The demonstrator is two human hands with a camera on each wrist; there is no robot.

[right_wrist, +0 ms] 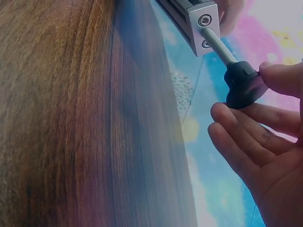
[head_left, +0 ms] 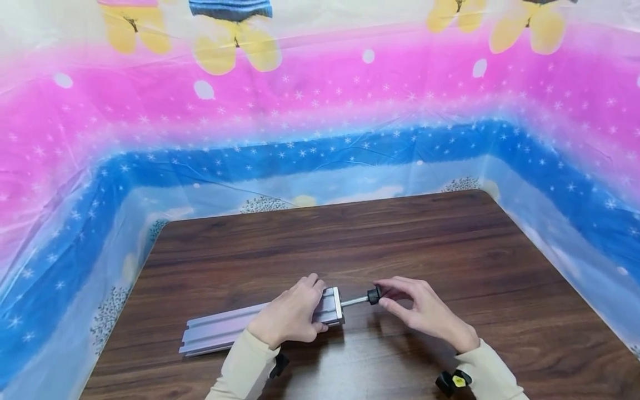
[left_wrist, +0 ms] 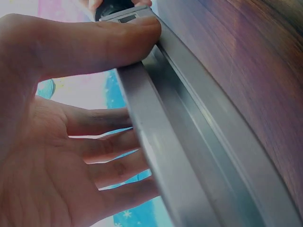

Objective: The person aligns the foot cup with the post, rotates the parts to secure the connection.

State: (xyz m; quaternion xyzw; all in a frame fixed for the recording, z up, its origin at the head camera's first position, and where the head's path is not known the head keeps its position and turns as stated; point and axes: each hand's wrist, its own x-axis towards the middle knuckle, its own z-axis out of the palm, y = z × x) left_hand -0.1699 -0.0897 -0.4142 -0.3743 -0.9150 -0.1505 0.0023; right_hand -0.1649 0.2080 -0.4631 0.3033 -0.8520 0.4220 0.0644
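Note:
A silver grooved aluminium profile (head_left: 220, 326) lies lengthwise on the table. My left hand (head_left: 294, 312) grips it near its right end; in the left wrist view the thumb (left_wrist: 123, 41) presses one face while the fingers reach the opposite side. A metal end plate (right_wrist: 205, 35) caps that end, with socket-head bolts in it. Out of the plate sticks a threaded rod (right_wrist: 219, 47), topped by a black lobed knob (right_wrist: 244, 90). Between thumb and fingertips my right hand (head_left: 425, 311) pinches this knob. The rod's inner end is hidden in the profile.
The dark wood-grain table (head_left: 325, 239) reaches back to a printed cloth (head_left: 310, 111) in pink and blue, which hangs behind it and at both sides. Each wrist wears a black strap mount, the right one (head_left: 452, 381) with a yellow mark.

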